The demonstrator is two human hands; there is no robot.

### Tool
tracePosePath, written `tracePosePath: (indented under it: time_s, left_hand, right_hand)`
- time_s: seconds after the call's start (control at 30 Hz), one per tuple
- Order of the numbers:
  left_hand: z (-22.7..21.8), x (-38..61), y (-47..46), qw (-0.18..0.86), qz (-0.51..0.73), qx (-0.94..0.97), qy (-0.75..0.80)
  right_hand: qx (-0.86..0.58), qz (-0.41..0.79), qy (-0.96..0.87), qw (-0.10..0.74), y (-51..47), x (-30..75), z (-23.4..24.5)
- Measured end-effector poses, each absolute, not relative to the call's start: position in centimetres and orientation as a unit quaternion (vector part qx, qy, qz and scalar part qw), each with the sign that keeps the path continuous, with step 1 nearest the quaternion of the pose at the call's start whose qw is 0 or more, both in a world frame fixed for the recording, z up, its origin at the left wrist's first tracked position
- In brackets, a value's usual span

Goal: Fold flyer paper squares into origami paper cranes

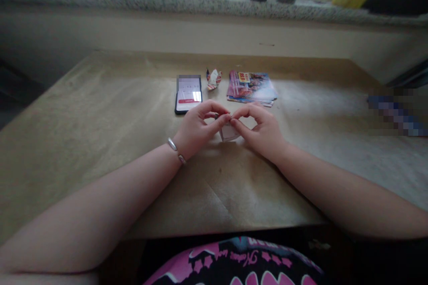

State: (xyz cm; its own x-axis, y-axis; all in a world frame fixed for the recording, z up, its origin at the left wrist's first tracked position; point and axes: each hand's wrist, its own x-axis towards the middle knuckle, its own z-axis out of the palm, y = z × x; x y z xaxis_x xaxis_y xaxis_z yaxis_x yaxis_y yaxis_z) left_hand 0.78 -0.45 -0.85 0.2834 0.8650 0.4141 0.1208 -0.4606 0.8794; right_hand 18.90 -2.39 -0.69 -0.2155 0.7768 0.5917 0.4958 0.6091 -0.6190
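Observation:
My left hand (197, 127) and my right hand (262, 131) meet at the middle of the table, fingertips pinched together on a small folded piece of paper (228, 132). Only a pale corner of the paper shows below the fingers. A silver bracelet sits on my left wrist. Just beyond the hands lie a phone (188, 94) with a lit screen, a small folded paper figure (213, 79) and a stack of colourful printed sheets (251, 87).
The table (100, 111) is covered in tan paper. Behind it runs a speckled stone sill (187, 3) with bottles, jars and books. A blurred object (397, 111) lies at the table's right edge.

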Motion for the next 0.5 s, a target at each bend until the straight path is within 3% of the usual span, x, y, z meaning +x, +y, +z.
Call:
tracePosePath:
  time_s: [0.33,0.5]
  left_hand:
    - [-0.86,0.82,-0.28,0.394,0.484,0.712,0.321]
    - [-0.42,0.38,-0.35,0.300,0.487,0.751,0.328]
  right_hand:
    - [-0.418,0.171,-0.753,0.479,-2.50,18.68,-0.78]
    - [-0.422,0.147,-0.758,0.475,-2.49,19.08,-0.48]
